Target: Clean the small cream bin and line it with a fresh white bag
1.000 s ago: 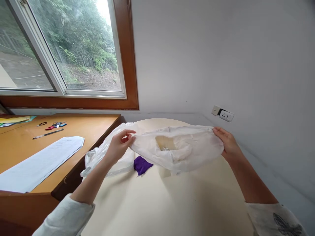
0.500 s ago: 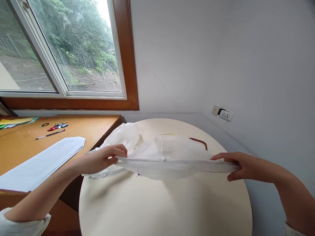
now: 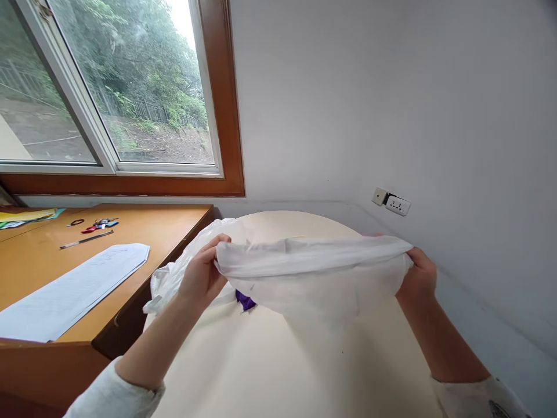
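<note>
A thin, white, see-through sheet with a folded upper band is stretched above the round table, between my two hands. My left hand is closed on its left end, thumb and fingers pinching the edge. At the opposite end my right hand grips the sheet, its fingers partly hidden behind the material. Whether the sheet is plastic or cloth I cannot tell. Under its lower left part a small purple piece shows on the table. A crumpled white plastic bag lies beyond my left forearm.
The round cream table stands against the wall. On the wooden desk at left are papers, a pen, a black ring and small red and blue items. A wall socket is at right.
Both hands have risen, the right also moving inward and closing on the sheet. The sheet is lifted and tilted, now hiding the curved brown strip. More of the purple piece shows.
</note>
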{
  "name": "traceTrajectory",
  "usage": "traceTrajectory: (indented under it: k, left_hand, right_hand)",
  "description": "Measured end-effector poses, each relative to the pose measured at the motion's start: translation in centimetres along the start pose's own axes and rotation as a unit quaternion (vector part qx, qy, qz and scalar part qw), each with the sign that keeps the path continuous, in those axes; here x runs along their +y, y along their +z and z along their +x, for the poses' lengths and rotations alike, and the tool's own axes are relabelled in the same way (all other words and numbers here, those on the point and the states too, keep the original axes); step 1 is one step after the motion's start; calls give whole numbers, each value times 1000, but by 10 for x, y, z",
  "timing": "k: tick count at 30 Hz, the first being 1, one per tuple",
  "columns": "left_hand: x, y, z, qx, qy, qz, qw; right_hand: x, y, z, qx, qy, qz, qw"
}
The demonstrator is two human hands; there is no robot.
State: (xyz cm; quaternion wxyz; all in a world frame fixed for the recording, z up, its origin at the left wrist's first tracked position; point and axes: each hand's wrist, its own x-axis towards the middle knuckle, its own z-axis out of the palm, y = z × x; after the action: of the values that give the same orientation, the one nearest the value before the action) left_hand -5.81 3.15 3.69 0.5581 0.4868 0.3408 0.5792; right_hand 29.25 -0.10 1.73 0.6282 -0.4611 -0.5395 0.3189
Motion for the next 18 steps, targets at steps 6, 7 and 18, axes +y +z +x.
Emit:
traceTrajectory:
  k: [6,7,18]
  left_hand:
    - [10,11,-18,-197,-38,225,954]
    - [9,11,-22,-206,-28,319,925]
    - [2,29,-27,-192,19,440,877]
  right_hand:
    - [-5,23,1,-178,60,182,965]
    - [-9,24,-1,-213,56,162,962]
    - [-19,53,-33,-299,-111,-388,865]
